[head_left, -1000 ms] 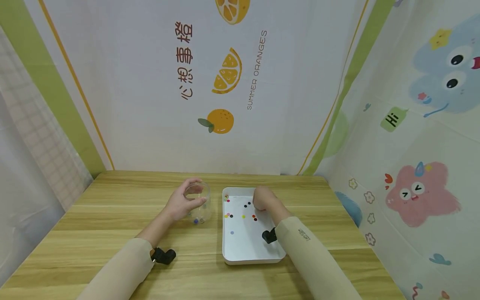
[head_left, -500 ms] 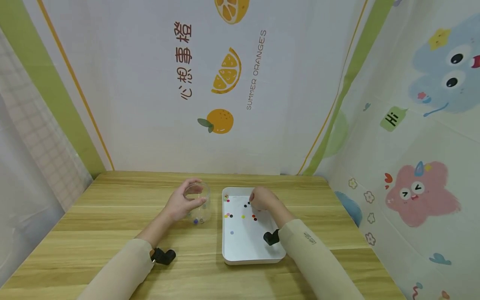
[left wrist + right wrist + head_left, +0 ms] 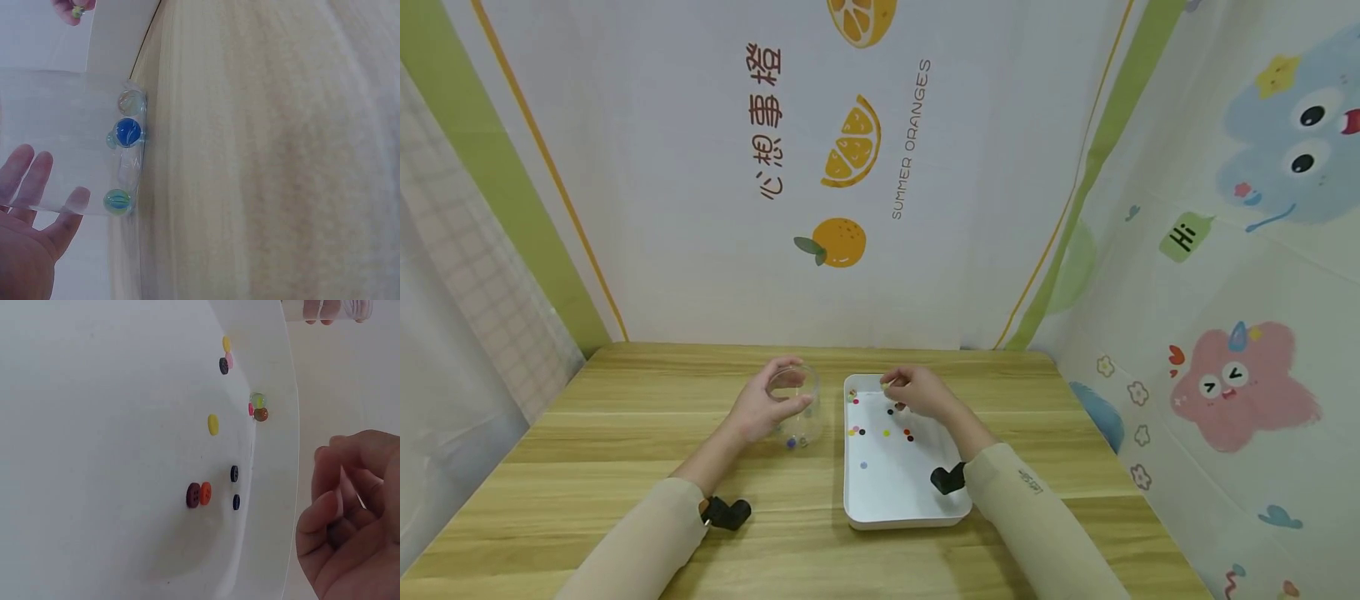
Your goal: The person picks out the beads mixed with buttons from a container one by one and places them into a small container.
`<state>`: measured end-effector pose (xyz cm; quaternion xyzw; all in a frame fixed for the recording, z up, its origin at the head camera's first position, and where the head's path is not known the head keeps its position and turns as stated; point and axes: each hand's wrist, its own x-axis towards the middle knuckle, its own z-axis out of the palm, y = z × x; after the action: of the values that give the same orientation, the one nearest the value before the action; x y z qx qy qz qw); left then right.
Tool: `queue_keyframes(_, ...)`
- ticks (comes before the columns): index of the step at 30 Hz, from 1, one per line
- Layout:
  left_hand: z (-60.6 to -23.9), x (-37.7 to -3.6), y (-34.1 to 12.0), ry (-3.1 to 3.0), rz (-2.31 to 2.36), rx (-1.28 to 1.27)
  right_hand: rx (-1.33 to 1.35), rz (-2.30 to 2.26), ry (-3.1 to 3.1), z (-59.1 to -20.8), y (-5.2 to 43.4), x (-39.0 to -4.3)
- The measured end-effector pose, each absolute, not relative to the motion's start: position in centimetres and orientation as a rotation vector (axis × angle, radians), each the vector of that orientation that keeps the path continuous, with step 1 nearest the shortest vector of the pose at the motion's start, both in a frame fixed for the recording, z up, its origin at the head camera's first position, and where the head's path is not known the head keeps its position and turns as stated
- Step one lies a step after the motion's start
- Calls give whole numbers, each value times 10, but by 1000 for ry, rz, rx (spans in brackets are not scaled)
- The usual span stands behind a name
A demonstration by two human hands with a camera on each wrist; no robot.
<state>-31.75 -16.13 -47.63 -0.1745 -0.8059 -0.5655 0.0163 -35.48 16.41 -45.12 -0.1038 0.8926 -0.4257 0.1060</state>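
My left hand grips a clear cup that stands on the table, left of a white tray. Several glass marbles lie at the cup's bottom, among them a blue marble and a green-and-blue marble. Over the far part of the tray is my right hand, pinching a yellow-green marble between its fingertips. Buttons lie scattered in the tray, including a yellow button, an orange button and a dark red button.
Two marbles rest against the tray's far wall, one brown marble beside a clear yellowish marble. The wooden table runs back to a curtain printed with oranges.
My right hand has risen from the tray floor and moved left toward the cup, with a marble now visible at its fingertips. The left hand and cup have stayed put.
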Motion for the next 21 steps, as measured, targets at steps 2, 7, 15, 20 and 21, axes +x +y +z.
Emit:
queue_keyframes(2, -476, -318, -162, -2509, -1755, -541, -330, -1315, 2600, -451, 165, -355)
queue_keyframes(7, -476, -318, -161, -2514, -1747, -546, -361, -1414, 2539, -452, 165, -355)
queue_keyframes(15, -475, -317, -160, -2513, -1739, -549, -373, -1545, 2437, -449, 162, -349)
queue_keyframes(20, -475, -317, -160, -2512, -1743, -548, -375, -1617, 2373, -445, 160, -346)
queue_keyframes(21, -475, -317, -160, -2511, -1744, -548, -375, -1624, 2364, -445, 160, -346)
